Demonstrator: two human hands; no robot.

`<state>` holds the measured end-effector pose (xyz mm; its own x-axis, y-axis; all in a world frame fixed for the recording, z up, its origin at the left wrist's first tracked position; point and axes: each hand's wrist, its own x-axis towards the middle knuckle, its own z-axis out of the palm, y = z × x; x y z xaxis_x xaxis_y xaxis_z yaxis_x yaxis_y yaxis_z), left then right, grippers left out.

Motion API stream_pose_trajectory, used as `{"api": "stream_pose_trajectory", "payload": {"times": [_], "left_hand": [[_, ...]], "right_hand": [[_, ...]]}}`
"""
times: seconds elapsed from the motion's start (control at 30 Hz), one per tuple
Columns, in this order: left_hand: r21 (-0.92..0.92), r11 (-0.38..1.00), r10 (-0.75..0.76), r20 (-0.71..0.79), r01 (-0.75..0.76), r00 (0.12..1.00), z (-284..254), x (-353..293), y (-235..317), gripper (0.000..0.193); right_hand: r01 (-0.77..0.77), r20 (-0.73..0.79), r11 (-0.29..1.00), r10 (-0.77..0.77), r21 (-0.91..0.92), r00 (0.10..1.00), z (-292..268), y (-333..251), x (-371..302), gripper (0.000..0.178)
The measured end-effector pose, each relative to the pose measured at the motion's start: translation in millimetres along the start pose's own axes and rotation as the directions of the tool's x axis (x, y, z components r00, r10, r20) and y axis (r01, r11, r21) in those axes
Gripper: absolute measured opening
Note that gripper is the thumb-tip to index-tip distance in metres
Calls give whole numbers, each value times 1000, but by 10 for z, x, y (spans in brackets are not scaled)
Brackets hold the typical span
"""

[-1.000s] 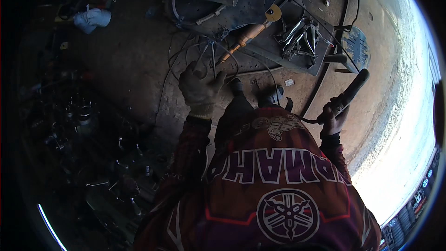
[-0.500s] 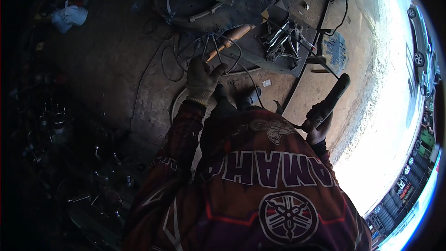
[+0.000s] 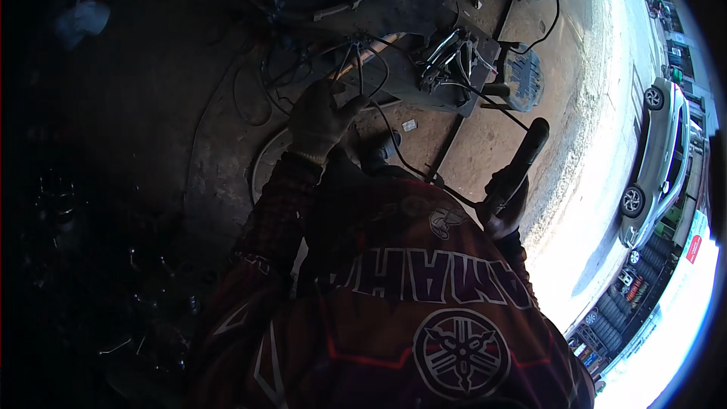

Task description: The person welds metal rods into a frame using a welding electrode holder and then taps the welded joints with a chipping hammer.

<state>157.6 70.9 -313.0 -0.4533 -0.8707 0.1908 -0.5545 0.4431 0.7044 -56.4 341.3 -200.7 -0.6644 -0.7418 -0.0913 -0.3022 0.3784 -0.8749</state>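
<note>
My left hand (image 3: 316,120), in a pale work glove, is up by a bundle of dark cables (image 3: 356,68). Its thumb stands apart from the fingers, and I see nothing held between them. Just beyond the fingertips lies an orange-brown strip (image 3: 376,49), partly behind the cables. My right hand (image 3: 503,208) is closed around a dark, tube-shaped handle (image 3: 522,163), tilted up and to the right. From the hand a black cable (image 3: 428,176) runs left in front of my body. A thin dark rod (image 3: 500,106) reaches from the handle's tip toward the tools.
A low dark table (image 3: 481,68) holds a heap of metal pliers-like tools (image 3: 452,57). Behind it stands a bulky dark metal frame (image 3: 363,7). A worn blue stool top (image 3: 524,79) is at its right. Metal parts (image 3: 151,299) lie in shadow at left. A car (image 3: 655,163) stands on the bright road.
The view has turned, so the table, tools and both hands appear shifted left, and more of the car shows. My right hand keeps its grip on the handle.
</note>
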Motion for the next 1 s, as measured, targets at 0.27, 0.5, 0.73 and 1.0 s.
{"api": "stream_pose_trajectory", "payload": {"times": [0.27,0.5,0.73,1.0], "left_hand": [[-41,999,-12,42,14,999,-63,36,56,53],[-13,998,-58,44,59,997,-97,52,178,51],[-19,999,-50,2,50,999,-33,19,103,50],[-42,992,-120,54,123,991,-8,20,130,50]], "right_hand": [[73,22,985,-70,-156,997,-17,-15,-6,95],[79,55,984,-71,-160,996,-23,-131,72,92],[44,62,984,-34,-171,997,-55,-181,142,92],[77,91,983,-63,-164,994,-104,-133,185,92]]}}
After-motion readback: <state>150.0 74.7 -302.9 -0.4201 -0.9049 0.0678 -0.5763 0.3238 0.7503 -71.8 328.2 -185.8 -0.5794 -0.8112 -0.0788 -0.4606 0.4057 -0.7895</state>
